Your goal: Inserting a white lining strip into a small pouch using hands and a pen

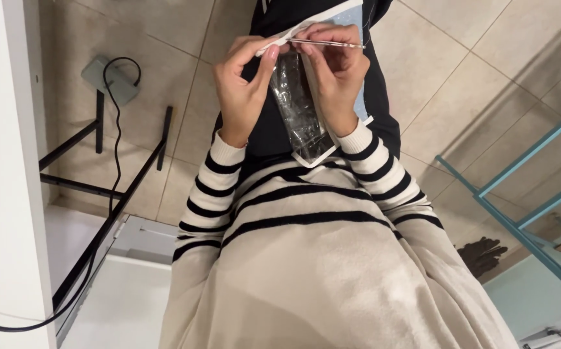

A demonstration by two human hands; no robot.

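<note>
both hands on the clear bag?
Yes: left hand and right hand both pinch the top edge of the clear plastic bag.

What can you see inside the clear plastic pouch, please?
Something dark shows through the clear plastic pouch, its shape unclear. The left hand and right hand cover the pouch's top.

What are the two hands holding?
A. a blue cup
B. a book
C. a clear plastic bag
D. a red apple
C: both the left hand and the right hand pinch the top edge of a clear plastic bag with something dark inside, held above the person's lap.
</note>
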